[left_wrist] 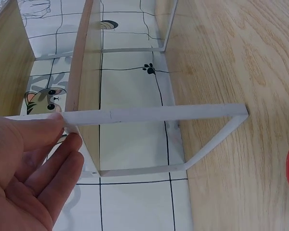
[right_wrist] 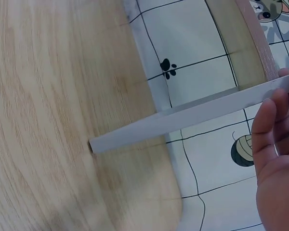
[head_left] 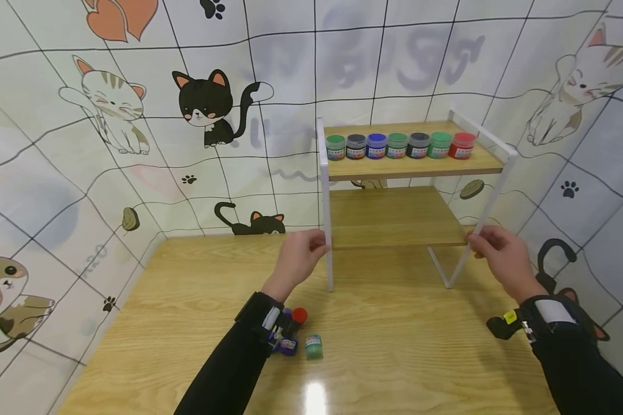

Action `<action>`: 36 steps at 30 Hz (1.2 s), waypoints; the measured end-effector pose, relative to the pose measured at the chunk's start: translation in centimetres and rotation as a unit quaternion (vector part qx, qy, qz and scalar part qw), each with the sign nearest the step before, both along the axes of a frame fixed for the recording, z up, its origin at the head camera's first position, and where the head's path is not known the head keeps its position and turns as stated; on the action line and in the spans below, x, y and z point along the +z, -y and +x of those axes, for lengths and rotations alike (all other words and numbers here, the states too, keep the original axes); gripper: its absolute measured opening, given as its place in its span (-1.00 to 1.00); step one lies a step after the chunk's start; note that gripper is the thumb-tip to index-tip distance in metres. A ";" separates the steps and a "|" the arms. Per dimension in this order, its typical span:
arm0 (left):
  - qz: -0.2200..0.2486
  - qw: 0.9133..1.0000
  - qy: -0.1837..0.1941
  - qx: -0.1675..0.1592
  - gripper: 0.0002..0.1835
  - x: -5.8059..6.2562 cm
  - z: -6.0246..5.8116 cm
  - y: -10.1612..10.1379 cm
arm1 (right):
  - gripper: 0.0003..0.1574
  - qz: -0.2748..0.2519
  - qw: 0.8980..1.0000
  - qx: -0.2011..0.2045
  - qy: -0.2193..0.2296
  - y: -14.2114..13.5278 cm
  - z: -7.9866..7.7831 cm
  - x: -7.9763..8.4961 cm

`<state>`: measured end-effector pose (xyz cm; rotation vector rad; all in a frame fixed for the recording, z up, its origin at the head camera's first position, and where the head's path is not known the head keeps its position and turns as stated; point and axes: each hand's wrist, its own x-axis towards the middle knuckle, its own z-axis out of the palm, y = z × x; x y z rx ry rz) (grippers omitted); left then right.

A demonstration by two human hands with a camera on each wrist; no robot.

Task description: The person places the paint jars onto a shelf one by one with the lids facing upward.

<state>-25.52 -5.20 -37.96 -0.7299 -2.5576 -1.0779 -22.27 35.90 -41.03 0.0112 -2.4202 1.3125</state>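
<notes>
A small two-tier shelf (head_left: 394, 216) with wooden boards and a white metal frame stands at the back of the table. My left hand (head_left: 298, 256) pinches its left front upright at the lower board's height, thumb and fingers on the white bar (left_wrist: 149, 114). At the opposite side my right hand (head_left: 506, 256) holds the right front upright (right_wrist: 183, 118) near that board's corner. Along the top board runs a row of several small paint jars, among them a blue jar (head_left: 376, 146) and, at the right end, a red jar (head_left: 462, 146).
More paint jars lie on the wooden table (head_left: 197, 323) by my left wrist, including a green jar (head_left: 314, 347) and a red-lidded jar (head_left: 299, 315); my sleeve partly covers this group. Walls with cat drawings (head_left: 207, 106) enclose the table behind and at both sides.
</notes>
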 end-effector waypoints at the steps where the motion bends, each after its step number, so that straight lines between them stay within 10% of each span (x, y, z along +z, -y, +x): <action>1: 0.005 1.000 0.004 -0.003 -0.94 0.0 0.0 0.0 | -0.52 -0.009 1.000 0.001 -0.002 0.0 0.0 -0.1; 11: 0.043 0.998 0.036 -0.022 -0.78 -0.7 -0.2 1.5 | -0.55 -0.036 0.999 0.008 0.001 -0.2 -0.6 -0.5; 20: -0.078 0.994 0.040 -0.070 -0.91 -2.9 1.0 4.6 | -0.58 -0.054 0.998 0.011 -0.020 0.0 -0.7 -1.0; 31: -0.225 0.930 0.104 -0.272 -0.80 -4.8 4.5 5.3 | -0.62 -0.044 0.998 -0.008 -0.034 0.3 -0.5 -0.8; 36: -0.254 0.910 0.121 -0.304 -0.78 -4.8 5.5 4.7 | -0.64 -0.050 0.998 -0.011 -0.047 0.4 -0.7 -1.0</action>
